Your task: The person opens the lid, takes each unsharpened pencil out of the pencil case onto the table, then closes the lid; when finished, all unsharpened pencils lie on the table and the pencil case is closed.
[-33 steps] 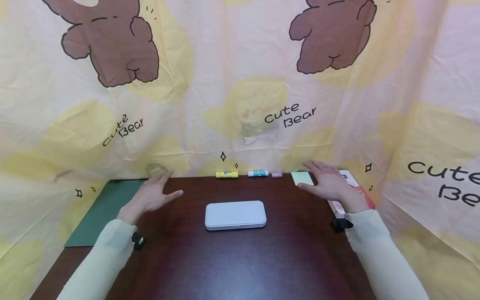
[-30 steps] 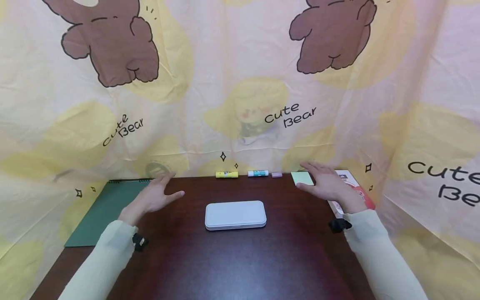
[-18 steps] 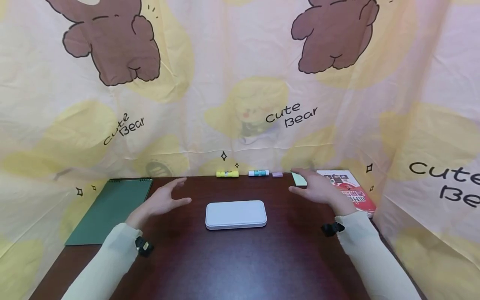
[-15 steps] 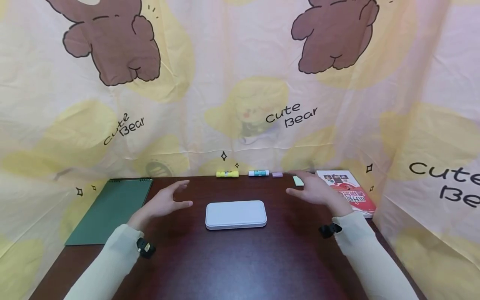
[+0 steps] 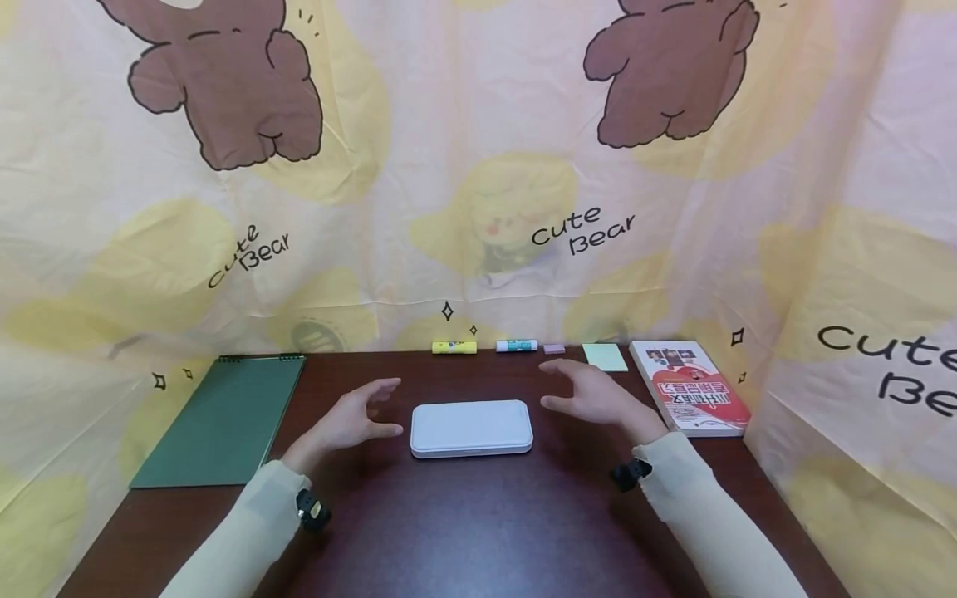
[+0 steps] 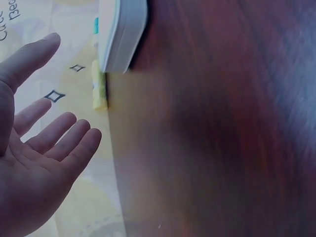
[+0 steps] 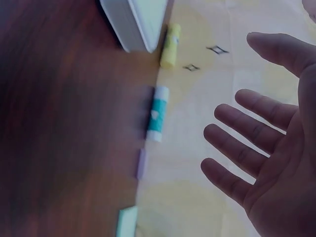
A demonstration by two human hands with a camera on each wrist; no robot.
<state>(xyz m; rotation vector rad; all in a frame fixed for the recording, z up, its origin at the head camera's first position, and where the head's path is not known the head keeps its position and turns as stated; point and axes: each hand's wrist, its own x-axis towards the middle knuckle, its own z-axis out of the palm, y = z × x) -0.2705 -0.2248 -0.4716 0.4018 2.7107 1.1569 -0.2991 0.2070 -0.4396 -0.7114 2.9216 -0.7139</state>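
Head view: the smooth white, flat, rounded-rectangular case (image 5: 471, 428) lay at lower centre, long axis left to right, between the bare left hand (image 5: 344, 423) and bare right hand (image 5: 596, 395), neither plainly nearer. Left wrist view: case at top, thumb and fingers apart, holding nothing. Right wrist view: case upper left, fingers spread, palm bare.

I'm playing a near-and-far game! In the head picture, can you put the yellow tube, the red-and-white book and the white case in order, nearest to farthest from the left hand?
From the left hand:
1. The white case, just to its right.
2. The yellow tube, at the back, ahead and a bit right.
3. The red-and-white book, far over on the right side.
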